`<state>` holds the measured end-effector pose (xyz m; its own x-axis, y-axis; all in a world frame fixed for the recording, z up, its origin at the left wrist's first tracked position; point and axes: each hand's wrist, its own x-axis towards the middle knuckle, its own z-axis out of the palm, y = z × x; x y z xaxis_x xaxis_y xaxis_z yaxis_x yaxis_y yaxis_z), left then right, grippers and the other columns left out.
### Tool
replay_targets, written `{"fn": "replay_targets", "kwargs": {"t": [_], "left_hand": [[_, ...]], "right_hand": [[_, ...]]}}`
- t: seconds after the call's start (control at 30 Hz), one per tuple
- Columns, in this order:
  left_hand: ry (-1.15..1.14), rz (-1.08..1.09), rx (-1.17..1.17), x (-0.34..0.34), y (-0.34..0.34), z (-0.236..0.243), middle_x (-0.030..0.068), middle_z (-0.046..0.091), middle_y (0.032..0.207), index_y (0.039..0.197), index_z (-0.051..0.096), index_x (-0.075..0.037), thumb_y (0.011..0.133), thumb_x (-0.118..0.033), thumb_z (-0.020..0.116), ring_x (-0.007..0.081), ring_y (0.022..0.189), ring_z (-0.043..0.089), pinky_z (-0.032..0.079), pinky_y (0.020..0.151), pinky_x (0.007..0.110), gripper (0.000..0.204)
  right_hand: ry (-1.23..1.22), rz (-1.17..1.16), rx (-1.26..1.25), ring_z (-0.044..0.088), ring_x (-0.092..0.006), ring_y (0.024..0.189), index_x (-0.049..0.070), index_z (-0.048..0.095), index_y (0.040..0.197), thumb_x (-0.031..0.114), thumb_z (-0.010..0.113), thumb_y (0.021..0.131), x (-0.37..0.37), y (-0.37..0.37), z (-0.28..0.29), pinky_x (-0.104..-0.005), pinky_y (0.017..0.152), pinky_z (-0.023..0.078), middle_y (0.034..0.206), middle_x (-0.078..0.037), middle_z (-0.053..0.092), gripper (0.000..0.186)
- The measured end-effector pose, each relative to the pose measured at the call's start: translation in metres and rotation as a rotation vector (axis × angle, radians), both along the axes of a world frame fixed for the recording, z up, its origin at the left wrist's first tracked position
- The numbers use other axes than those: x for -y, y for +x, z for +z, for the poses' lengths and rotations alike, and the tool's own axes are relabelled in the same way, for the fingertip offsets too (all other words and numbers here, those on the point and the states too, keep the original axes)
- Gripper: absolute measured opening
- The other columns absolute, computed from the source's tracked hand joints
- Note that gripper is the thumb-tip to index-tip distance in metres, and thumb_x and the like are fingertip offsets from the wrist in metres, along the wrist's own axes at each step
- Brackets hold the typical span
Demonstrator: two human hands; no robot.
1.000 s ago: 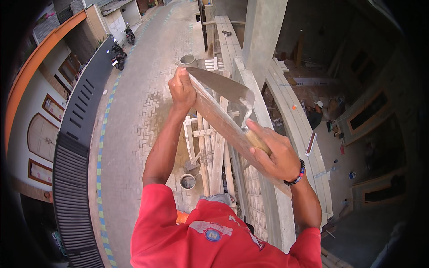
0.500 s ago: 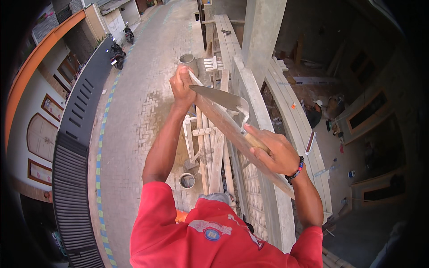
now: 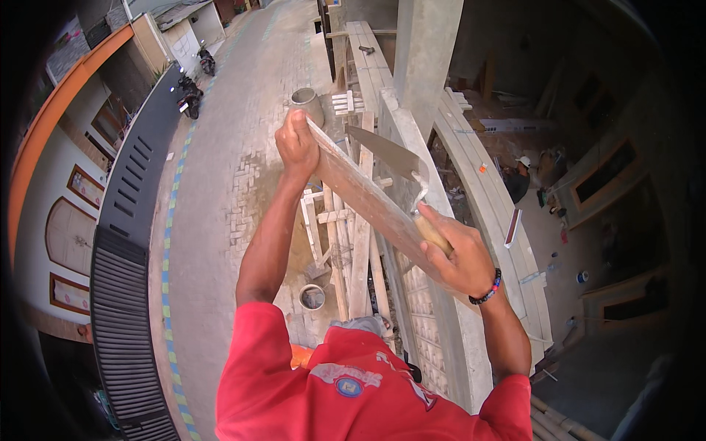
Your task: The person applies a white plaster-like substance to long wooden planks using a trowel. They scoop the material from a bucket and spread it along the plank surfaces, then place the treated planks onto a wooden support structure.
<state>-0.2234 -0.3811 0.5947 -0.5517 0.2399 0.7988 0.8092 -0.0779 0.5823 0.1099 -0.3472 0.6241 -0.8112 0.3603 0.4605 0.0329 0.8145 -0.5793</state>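
A long flat board (image 3: 360,178) slants from the upper left toward the lower right, its edge tilted up. My left hand (image 3: 298,147) is closed round its far end, thumb on top. In my right hand (image 3: 463,253) is a pointed trowel (image 3: 396,154), held by its wooden handle with the thumb along the top. The blade points up and left, just right of the board and apart from my left hand. Beneath my right hand the board's near end is partly hidden, so I cannot tell if the hand touches it.
Concrete beam (image 3: 412,128) and post (image 3: 430,59) stand on the right. Below are scaffold timbers (image 3: 360,257), one bucket (image 3: 312,297) and a larger one (image 3: 312,110) farther off. A person in a white cap (image 3: 517,180) is lower right, inside the building. Paved street (image 3: 213,220) runs left.
The trowel has moved right with my right hand; its tip, earlier over the board by my left hand, is now off the board's right side. My left hand keeps its hold.
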Motion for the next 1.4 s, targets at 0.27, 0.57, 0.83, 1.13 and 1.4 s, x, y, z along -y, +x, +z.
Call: {"fn": "replay_targets", "kwargs": {"t": [0.27,0.57,0.83,1.13,1.4], "left_hand": [[-0.257,0.247,-0.001,-0.004,-0.004,0.0,0.0233,0.058,0.067,0.082,0.057,-0.003,0.101,-0.035,0.035,0.0459,0.065,0.057,0.041,0.058,0.051,0.044],[-0.622,0.356,0.07,0.012,-0.002,0.013,0.0252,0.063,0.081,0.09,0.059,-0.002,0.101,-0.037,0.033,0.0471,0.08,0.059,0.043,0.068,0.053,0.044],[-0.699,0.421,0.083,0.02,-0.003,0.005,0.027,0.064,0.081,0.093,0.059,-0.004,0.101,-0.04,0.034,0.0477,0.079,0.061,0.046,0.069,0.054,0.045],[-0.714,0.452,0.057,0.019,0.007,0.018,0.0254,0.065,0.081,0.093,0.06,-0.004,0.101,-0.04,0.033,0.0476,0.081,0.061,0.046,0.07,0.054,0.046],[-0.464,0.395,-0.007,0.027,0.001,0.002,0.0244,0.062,0.075,0.087,0.06,-0.002,0.101,-0.035,0.035,0.044,0.071,0.058,0.043,0.063,0.05,0.044]], "right_hand": [[-0.123,-0.175,0.08,0.059,-0.0414,0.077,0.012,0.037,0.143,0.007,0.056,0.081,0.054,-0.026,-0.021,-0.0488,0.069,0.048,0.095,-0.022,0.052,0.065],[-0.091,-0.415,0.157,0.058,-0.0436,0.077,0.008,0.038,0.142,0.003,0.054,0.077,0.036,0.015,-0.051,-0.0505,0.067,0.048,0.09,-0.023,0.053,0.067],[-0.111,-0.459,0.564,0.059,-0.0421,0.078,0.009,0.041,0.14,0.002,0.055,0.075,0.036,0.076,-0.081,-0.0497,0.069,0.048,0.092,-0.023,0.055,0.067],[0.037,-0.236,0.384,0.062,-0.0422,0.069,0.007,0.043,0.138,0.005,0.055,0.076,0.036,-0.028,-0.042,-0.0498,0.063,0.051,0.094,-0.025,0.057,0.063],[-0.343,-0.306,0.081,0.061,-0.0429,0.099,0.002,0.04,0.136,0.003,0.058,0.079,0.012,0.033,-0.044,-0.0457,0.084,0.049,0.114,-0.029,0.057,0.06]]}}
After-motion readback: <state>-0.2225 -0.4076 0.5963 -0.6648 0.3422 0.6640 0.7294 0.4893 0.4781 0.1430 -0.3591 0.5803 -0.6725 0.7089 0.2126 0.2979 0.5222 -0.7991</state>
